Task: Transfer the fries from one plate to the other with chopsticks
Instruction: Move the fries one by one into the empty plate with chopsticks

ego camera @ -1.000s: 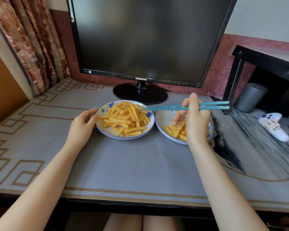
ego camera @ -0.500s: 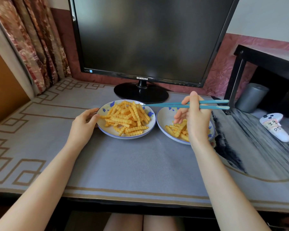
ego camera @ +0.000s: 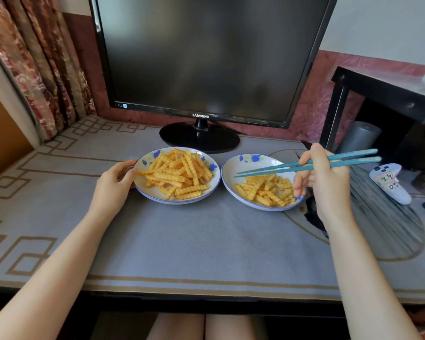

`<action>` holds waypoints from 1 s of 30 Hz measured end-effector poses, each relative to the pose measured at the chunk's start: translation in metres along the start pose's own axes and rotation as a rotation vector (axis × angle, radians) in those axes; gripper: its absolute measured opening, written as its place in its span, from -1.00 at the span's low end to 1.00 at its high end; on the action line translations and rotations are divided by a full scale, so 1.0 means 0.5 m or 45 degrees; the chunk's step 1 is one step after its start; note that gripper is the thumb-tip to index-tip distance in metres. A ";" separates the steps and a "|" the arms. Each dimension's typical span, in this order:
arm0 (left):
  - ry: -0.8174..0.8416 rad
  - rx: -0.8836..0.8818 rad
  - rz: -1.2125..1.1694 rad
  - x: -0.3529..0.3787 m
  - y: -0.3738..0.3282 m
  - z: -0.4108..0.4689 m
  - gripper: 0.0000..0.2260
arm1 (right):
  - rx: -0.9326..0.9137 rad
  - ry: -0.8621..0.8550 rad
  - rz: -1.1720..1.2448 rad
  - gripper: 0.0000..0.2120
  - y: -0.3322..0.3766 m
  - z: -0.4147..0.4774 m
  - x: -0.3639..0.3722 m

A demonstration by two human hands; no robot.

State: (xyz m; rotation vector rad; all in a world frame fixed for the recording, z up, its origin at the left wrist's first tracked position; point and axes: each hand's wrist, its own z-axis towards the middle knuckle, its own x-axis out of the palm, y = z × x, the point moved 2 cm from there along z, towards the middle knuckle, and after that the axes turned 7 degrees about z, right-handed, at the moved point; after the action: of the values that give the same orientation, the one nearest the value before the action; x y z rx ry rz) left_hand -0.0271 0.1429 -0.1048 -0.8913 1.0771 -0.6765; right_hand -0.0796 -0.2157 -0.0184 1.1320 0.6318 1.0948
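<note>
Two white plates with blue flowers sit side by side before the monitor. The left plate [ego camera: 155,192] carries a big heap of crinkle-cut fries [ego camera: 179,174]. The right plate [ego camera: 233,165] holds a smaller pile of fries [ego camera: 265,188]. My left hand [ego camera: 114,184] holds the left plate's rim, fingers curled on its edge. My right hand [ego camera: 323,179] grips teal chopsticks [ego camera: 275,169] beside the right plate. Their tips hover over that plate's left part and carry no fry.
A black Samsung monitor [ego camera: 206,57] with a round base [ego camera: 199,137] stands just behind the plates. A white controller [ego camera: 390,184] and a grey cylinder [ego camera: 360,137] lie at the right under a black shelf [ego camera: 388,92]. Curtains [ego camera: 35,57] hang at the left.
My right hand has moved right, and the chopstick tips have drawn back from the left plate to above the right plate. The left hand stays on the plate rim.
</note>
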 end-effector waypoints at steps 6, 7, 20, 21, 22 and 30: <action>-0.004 -0.002 -0.001 0.000 0.002 0.002 -0.75 | -0.003 0.121 -0.061 -0.65 0.026 -0.015 -0.016; -0.007 -0.002 -0.001 0.000 0.003 0.002 -0.75 | -0.002 0.143 -0.072 -0.65 0.025 -0.015 -0.015; -0.013 0.004 -0.007 -0.001 -0.001 0.002 -0.76 | 0.017 0.062 -0.103 -0.62 0.003 0.003 0.015; -0.015 0.004 -0.011 -0.001 0.000 0.002 -0.76 | 0.018 0.027 -0.086 -0.62 -0.001 0.003 0.015; -0.017 0.003 -0.012 0.000 0.000 0.002 -0.76 | 0.019 -0.001 -0.067 -0.63 -0.005 0.002 0.016; -0.023 0.011 -0.010 0.001 0.001 0.003 -0.75 | 0.023 -0.160 0.134 -0.68 0.005 -0.007 0.025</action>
State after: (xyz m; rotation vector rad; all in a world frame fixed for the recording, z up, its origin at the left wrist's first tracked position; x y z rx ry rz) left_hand -0.0255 0.1431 -0.1053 -0.8931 1.0543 -0.6779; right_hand -0.0789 -0.2028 -0.0159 1.2510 0.4889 1.0994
